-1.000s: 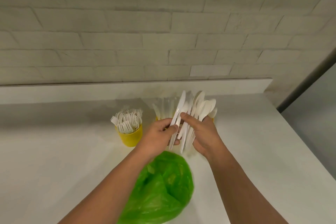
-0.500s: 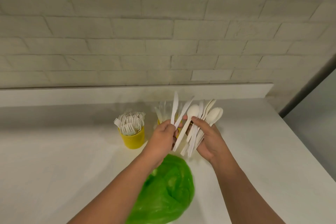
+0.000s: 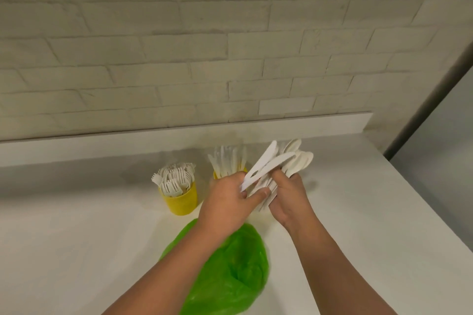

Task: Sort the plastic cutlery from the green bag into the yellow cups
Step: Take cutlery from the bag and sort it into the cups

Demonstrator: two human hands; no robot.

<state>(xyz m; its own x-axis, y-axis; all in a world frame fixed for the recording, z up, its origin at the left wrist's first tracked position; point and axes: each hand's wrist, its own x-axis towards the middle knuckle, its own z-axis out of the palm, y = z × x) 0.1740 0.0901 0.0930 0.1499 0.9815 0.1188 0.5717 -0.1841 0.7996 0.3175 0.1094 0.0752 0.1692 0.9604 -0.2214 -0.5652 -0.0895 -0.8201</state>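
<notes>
1. Left hand (image 3: 226, 198) raised over the bench (image 3: 76, 238), thumb and fingers pinched on the handle ends of two white knives (image 3: 266, 163), blades fanned up and to the right.
2. Right hand (image 3: 289, 195) just beside it, curled shut around a bunch of cutlery (image 3: 294, 165); spoon bowls showing at the top, handles sticking out below the fingers.
3. Both hands touching or nearly so around the bunch; knives crossing in front of the spoons.
4. Fork cup (image 3: 181, 199), yellow, upright on the bench left of the hands, packed with white forks, tines up.
5. Second cup (image 3: 217, 174), yellow, behind the left hand, mostly hidden; only a strip of rim visible, with white cutlery standing in it, type hard to tell.
6. Any further cup hidden behind the hands; cannot tell.
7. Bag (image 3: 230, 276), green, crumpled and lying flat on the bench near the front edge, under the left forearm and between both arms; contents not visible.
8. Brick wall (image 3: 230, 46), pale, rising behind a low ledge at the back of the bench.
</notes>
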